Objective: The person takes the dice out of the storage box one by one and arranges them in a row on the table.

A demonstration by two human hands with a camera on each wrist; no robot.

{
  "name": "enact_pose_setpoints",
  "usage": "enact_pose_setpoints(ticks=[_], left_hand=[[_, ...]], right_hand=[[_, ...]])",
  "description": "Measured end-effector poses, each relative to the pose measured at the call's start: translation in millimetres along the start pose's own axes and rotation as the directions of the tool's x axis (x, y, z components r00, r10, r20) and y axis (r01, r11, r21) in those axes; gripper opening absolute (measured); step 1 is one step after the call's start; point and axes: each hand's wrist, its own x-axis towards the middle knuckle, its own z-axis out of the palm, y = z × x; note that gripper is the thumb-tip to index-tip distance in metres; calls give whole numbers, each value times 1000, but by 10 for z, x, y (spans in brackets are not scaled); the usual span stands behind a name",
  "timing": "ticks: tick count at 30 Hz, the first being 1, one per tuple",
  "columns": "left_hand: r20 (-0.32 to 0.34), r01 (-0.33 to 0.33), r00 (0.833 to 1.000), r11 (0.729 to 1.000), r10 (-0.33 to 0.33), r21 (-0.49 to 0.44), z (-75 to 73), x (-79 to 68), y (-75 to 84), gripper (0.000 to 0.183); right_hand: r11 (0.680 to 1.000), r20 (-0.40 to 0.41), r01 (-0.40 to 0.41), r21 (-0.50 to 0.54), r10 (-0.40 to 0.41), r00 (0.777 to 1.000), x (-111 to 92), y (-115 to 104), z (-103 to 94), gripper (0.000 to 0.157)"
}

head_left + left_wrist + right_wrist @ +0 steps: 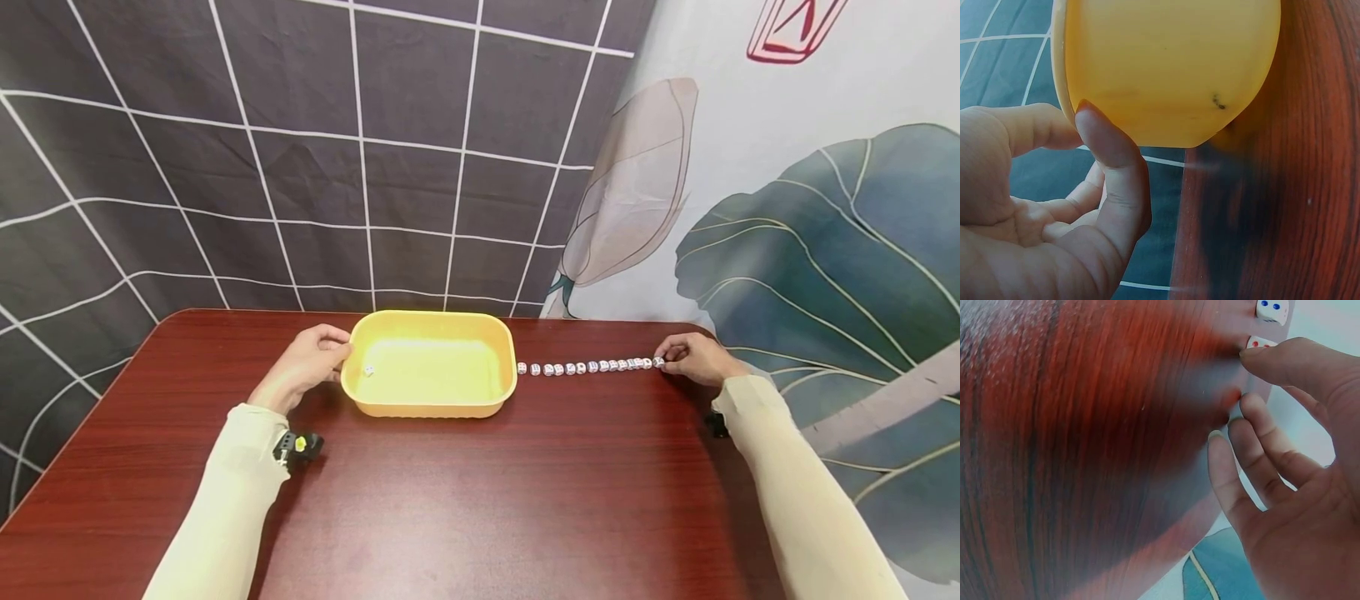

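A yellow plastic tub point(431, 410) stands near the back of the table with one white die point(368, 371) inside, towards its left end. My left hand point(307, 362) pinches the tub's left rim between thumb and index finger, as the left wrist view also shows. From the tub's right side a row of white dice point(592, 367) runs to the right along the tabletop. At the far end of that row, my right hand point(693, 358) holds the last die point(1260, 342) between thumb and index finger, partly hidden by the thumb. Another die point(1272, 310) with blue pips sits just beyond it.
The dark red wood-grain table point(480, 500) has its back edge close behind the tub and the dice. A dark grid-patterned cloth point(300, 167) hangs behind, beside a pale curtain with large leaf prints point(825, 225) on the right.
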Motion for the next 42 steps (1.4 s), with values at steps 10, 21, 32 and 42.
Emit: enact_pose_setpoints(ticks=[10, 21, 32, 42], left_hand=[[-1, -1, 1000, 1000, 1, 7, 0, 0, 1, 38], [0, -6, 1000, 1000, 6, 11, 7, -11, 15, 38], [-4, -1, 1000, 1000, 1, 13, 8, -6, 12, 38], [-5, -6, 1000, 1000, 6, 24, 6, -7, 15, 38]], right_hand=[[1000, -1, 27, 15, -27, 1000, -7, -41, 25, 12], [1000, -27, 20, -6, -20, 999, -46, -62, 6, 17], [997, -96, 65, -40, -69, 993, -79, -257, -14, 23], [995, -126, 92, -43, -97, 987, -102, -610, -29, 26]])
